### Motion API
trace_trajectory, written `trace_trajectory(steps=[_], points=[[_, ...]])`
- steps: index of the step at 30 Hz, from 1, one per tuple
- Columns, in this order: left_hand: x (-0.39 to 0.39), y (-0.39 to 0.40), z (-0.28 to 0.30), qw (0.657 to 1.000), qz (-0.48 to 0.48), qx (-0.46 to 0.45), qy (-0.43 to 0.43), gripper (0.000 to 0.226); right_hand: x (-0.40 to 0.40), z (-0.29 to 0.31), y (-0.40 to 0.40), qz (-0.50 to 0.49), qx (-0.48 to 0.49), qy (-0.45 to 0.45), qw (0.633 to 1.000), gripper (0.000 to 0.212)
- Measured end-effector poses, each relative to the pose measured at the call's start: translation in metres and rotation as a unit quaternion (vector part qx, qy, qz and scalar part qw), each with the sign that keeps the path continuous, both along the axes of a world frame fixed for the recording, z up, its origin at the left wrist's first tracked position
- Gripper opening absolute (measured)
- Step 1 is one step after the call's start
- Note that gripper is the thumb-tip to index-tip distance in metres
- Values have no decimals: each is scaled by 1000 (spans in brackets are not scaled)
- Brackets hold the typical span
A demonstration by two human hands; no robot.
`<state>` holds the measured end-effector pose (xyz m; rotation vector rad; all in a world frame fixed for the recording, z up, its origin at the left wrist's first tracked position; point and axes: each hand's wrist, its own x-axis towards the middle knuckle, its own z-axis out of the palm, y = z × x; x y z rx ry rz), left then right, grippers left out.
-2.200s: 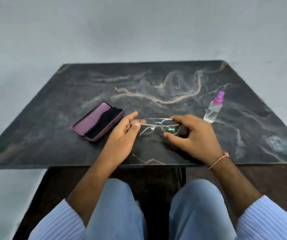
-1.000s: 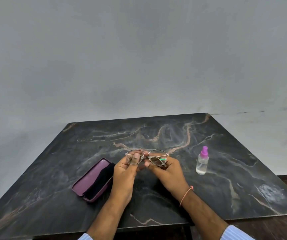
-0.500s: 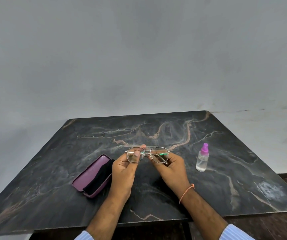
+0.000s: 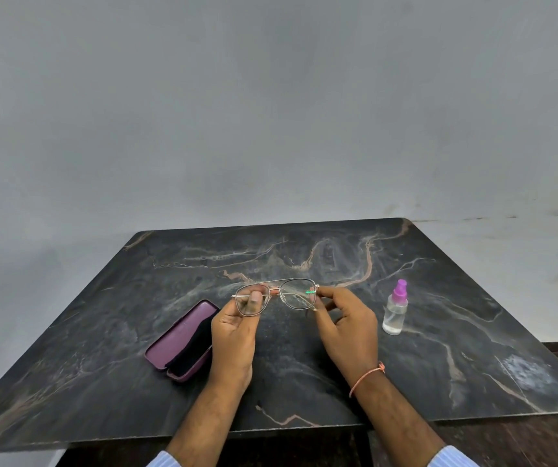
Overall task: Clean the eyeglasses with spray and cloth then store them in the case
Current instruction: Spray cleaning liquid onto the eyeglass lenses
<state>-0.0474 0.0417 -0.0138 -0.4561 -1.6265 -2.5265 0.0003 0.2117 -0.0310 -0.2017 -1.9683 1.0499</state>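
Note:
Thin metal-framed eyeglasses (image 4: 292,295) are held up above the dark marble table (image 4: 321,375), lenses facing me. My left hand (image 4: 234,335) pinches the left lens rim, its thumb showing through the lens. My right hand (image 4: 345,325) grips the right side of the frame at the hinge. An open purple case (image 4: 183,338) lies on the table left of my left hand, with a dark cloth (image 4: 191,348) inside it. A small clear spray bottle (image 4: 394,313) with a pink top stands to the right of my right hand.
A plain grey wall (image 4: 271,112) rises behind the table. The table's front edge (image 4: 271,429) runs just above my forearms. A pale smudge (image 4: 530,375) marks the table's right front corner.
Both hands lifted the glasses off the table and turned the lenses toward me. My view tilted upward, showing more wall. In the last half second the hands spread slightly along the frame.

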Motion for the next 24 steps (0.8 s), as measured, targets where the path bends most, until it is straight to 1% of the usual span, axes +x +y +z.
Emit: trace_trajectory(steps=[3, 6, 9, 12, 14, 18, 21, 24], points=[[0, -1, -1, 1000, 3, -1, -9, 17, 3, 4, 2, -21, 34, 15, 999, 12], [-1, -2, -2, 1000, 10, -1, -21, 17, 2, 3, 3, -22, 31, 11, 999, 11], [-1, -1, -2, 1000, 18, 0, -24, 19, 3, 2, 2, -12, 26, 4, 1000, 15], [-3, -2, -3, 1000, 21, -9, -18, 13, 3, 2, 0, 25, 8, -1, 1000, 29], [-4, -2, -4, 999, 28, -17, -19, 15, 4, 3, -1, 66, -13, 10, 998, 43], [-5, -2, -5, 999, 37, -21, -22, 15, 11, 5, -4, 137, -37, 4, 990, 60], [-5, -2, -6, 998, 38, -29, -29, 16, 15, 6, -6, 146, -13, -8, 989, 75], [-5, -1, -7, 998, 35, -34, -33, 17, 16, 8, -6, 143, -7, -1, 990, 79]])
